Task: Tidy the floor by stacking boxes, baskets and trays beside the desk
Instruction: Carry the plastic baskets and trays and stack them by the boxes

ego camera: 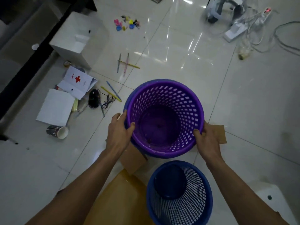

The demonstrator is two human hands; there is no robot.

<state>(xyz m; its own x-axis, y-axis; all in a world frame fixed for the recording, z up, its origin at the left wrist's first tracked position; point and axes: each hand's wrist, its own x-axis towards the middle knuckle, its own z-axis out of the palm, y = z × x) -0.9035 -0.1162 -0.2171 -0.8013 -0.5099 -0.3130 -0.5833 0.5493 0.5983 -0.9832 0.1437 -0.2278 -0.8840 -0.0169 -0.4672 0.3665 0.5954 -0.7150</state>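
A purple perforated basket (164, 101) is held upright in the middle of the view, nested inside a blue basket whose rim (128, 101) shows at its left edge. My left hand (119, 127) grips the left rim, thumb inside. My right hand (207, 138) grips the right rim the same way. Below them a dark blue mesh basket (191, 207) stands on the floor. Flat brown cardboard (134, 161) lies under the held baskets, with another piece (220, 133) behind my right hand.
A white box (76, 39) stands by the dark desk edge (32, 51) at the left. Papers (56, 107), a first-aid booklet (78, 82), pens (125, 64), a paper cup (58, 132), a mouse and small toys litter the tiles. Cables and a power strip (237, 28) lie top right. A yellow sheet (120, 197) lies near me.
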